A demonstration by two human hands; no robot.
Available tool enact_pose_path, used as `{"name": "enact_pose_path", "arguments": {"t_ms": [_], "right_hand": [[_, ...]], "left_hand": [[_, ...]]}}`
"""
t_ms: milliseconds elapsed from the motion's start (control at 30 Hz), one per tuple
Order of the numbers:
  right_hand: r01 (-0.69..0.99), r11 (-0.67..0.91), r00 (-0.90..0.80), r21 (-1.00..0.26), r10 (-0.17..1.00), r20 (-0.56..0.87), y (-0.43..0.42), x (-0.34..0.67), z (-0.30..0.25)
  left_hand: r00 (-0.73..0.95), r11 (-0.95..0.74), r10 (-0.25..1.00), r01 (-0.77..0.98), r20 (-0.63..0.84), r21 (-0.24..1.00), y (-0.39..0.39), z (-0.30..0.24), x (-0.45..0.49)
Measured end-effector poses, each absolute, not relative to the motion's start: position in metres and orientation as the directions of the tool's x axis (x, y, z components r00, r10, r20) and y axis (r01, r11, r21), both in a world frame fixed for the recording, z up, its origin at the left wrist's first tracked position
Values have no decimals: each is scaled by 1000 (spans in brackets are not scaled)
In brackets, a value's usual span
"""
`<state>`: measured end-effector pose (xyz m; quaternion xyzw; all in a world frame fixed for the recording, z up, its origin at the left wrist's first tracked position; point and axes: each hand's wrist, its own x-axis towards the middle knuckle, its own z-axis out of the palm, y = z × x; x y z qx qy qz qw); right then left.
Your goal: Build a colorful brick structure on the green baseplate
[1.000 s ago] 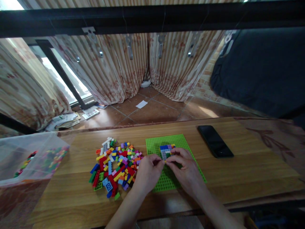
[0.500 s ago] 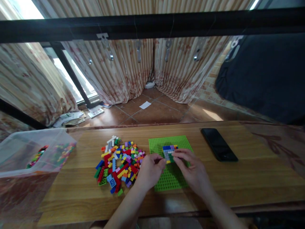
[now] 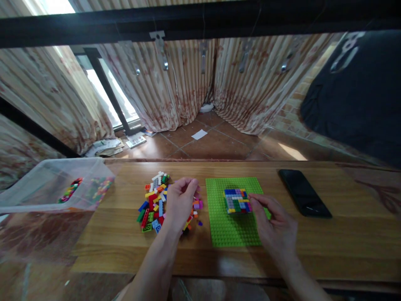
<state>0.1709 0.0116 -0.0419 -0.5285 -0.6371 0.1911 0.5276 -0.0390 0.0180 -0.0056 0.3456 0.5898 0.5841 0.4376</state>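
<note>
A small block of joined toy bricks (image 3: 237,201), in blue, grey, white, green, yellow and purple, is over the middle of a green studded baseplate (image 3: 221,232). My right hand (image 3: 277,223) pinches this block at its right edge with thumb and forefinger. Whether the block rests on the plate or is held just above it, I cannot tell. Over the heap of loose toy bricks (image 3: 153,209) left of the plate is my left hand (image 3: 180,200), its fingers curled and thumb close to them. Anything between those fingertips is hidden. The hand covers part of the heap.
A black phone (image 3: 303,192) lies on the wooden table (image 3: 109,238) right of the plate. At the left stands a clear plastic bin (image 3: 37,207) with more bricks inside. A dark horizontal bar (image 3: 188,19) crosses beyond the table, before curtains (image 3: 175,92).
My left hand has left the brick block and moved left over the heap. My right hand has shifted to the block's right edge, uncovering its top. The camera view has turned slightly.
</note>
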Motion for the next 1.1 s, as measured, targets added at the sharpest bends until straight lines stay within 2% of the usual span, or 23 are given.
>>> {"name": "enact_pose_path", "arguments": {"t_ms": [100,233,400,633,1100], "right_hand": [[501,450,13,-739,850,526,3,163,-43],[496,608,-224,-620,779,585,-9,147,-43],[393,692,-411,-605,721,558,-21,127,-47],[408,685,-507,-603,719,474,-25,112,-56],[581,648,-544,-492,759,357,-23,97,-68]], "left_hand": [[-466,16,882,-125,-73,992,17,-1,-51],[-504,-14,860,-183,-81,983,16,-1,-61],[-521,-21,848,-216,-96,976,16,-2,-66],[-561,-75,825,-213,-59,974,15,0,-76],[-574,-71,816,-228,-75,971,13,3,-81]]}}
